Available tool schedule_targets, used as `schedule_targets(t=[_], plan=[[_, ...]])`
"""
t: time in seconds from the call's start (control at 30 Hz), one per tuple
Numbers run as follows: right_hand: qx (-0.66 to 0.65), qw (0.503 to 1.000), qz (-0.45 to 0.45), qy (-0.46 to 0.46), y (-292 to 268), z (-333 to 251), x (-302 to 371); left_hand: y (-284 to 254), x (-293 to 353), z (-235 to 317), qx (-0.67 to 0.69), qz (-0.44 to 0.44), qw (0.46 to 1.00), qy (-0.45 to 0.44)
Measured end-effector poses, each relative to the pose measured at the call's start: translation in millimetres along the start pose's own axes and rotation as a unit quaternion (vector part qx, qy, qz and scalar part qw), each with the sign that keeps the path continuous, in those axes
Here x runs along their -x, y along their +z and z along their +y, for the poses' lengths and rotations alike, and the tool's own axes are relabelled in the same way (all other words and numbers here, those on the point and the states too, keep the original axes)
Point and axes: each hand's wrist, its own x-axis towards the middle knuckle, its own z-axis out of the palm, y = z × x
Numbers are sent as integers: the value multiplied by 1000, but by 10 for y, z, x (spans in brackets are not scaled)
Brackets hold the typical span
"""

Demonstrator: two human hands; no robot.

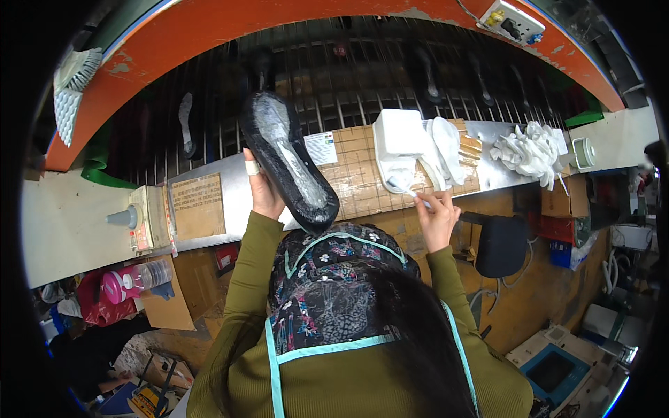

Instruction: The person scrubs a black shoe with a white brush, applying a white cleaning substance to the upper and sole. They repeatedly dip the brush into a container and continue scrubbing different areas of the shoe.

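A: What do I get nearest the lens?

B: From my end I see a dark patterned apron (pixel 334 306) with pale teal trim; green sleeves (pixel 240 279) reach forward on either side of it.

A: And the hands; where is the shoe (pixel 287 161)?

B: I have the left hand (pixel 265 194) gripping it by its left edge; it is black, with a grey strip down the middle facing me, and it slants above the table (pixel 240 209), its near end just over the apron in my view; the right hand (pixel 437 214) pinches a thin stick (pixel 408 191) between thumb and fingers, the stick's far end at the low part of a white tub (pixel 403 136); I cannot tell whether the tip touches it.

A: What sits around that?

B: The tub is on a taped cardboard sheet (pixel 355 184); white pads (pixel 446 150) lie just right of it, and farther right I see a heap of crumpled white cloth (pixel 526 155).

A: Beyond the table?

B: A rack of dark bars (pixel 355 104) with shoes on it; past that an orange beam (pixel 209 52) curves across, with a wall socket (pixel 512 24) at the right.
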Motion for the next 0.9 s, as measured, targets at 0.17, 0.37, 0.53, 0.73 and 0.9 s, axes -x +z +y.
schedule_targets(t=[0.17, 0.37, 0.53, 0.73, 0.9], plan=[[149, 987, 61, -23, 350, 415, -50, 186, -62, 15, 3, 10, 1000, 23], [255, 963, 26, -82, 362, -26, -106, 400, -48, -55, 3, 34, 999, 20], [-562, 775, -280, 65, 328, -917, -187, 602, -22, -117, 0, 33, 998, 59], [-674, 709, -183, 97, 425, -1156, -636, 625, -24, -67, -114, -33, 991, 63], [-703, 618, -225, 271, 695, -797, -1365, 272, -6, 352, -308, -122, 941, 65]])
